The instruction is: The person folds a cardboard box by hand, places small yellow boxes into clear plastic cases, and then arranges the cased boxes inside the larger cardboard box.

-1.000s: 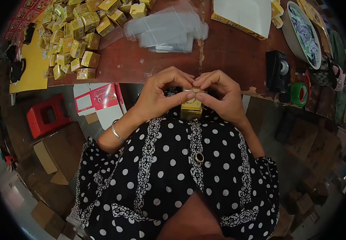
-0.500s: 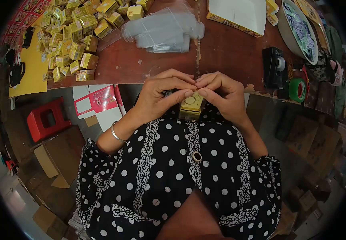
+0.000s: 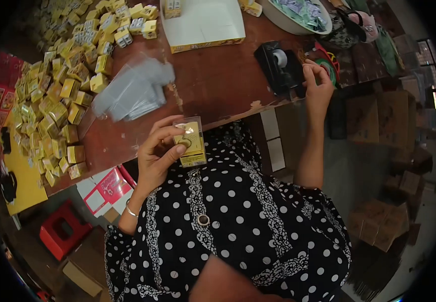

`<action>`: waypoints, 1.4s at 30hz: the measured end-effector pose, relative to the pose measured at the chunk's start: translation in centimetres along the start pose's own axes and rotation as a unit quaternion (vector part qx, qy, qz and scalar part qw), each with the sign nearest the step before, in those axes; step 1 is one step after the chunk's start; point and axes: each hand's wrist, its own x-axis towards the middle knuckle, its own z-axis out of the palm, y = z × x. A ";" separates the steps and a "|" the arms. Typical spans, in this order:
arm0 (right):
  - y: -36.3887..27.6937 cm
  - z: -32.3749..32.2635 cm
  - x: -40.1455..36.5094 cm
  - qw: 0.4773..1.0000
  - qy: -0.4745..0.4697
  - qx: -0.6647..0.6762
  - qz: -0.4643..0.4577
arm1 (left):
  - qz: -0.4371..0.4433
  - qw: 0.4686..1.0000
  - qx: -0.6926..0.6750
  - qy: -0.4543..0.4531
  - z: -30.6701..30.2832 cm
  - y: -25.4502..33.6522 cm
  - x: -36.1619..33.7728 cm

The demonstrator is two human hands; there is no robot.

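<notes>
My left hand (image 3: 158, 153) holds a small yellow box (image 3: 194, 143) in a clear plastic case, thumb on the near side and fingers along its left edge. The box is in front of my chest, just off the table's edge. My right hand (image 3: 318, 83) is raised at the right, beside a black tape dispenser (image 3: 278, 68) with a roll of clear tape (image 3: 280, 58). Its fingers are loosely bent and apart, with nothing visible between them. Partly behind that hand is a green tape roll (image 3: 329, 70).
A heap of yellow boxes (image 3: 59, 108) covers the table's left side. Flat clear plastic cases (image 3: 135, 90) lie beside it. A white-lined tray (image 3: 203, 25) is at the back, with a basin (image 3: 288, 22) of small packets to its right. A red stool (image 3: 64, 229) stands below left.
My right hand has left the box and moved right to the tape dispenser. My left hand keeps the box alone. The view has turned, so the table appears tilted and shifted left.
</notes>
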 end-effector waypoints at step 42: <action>0.0 0.4 -6.6 0.979 -0.020 0.192 -0.069 | 0.051 0.996 0.064 -0.023 4.5 0.6 5.3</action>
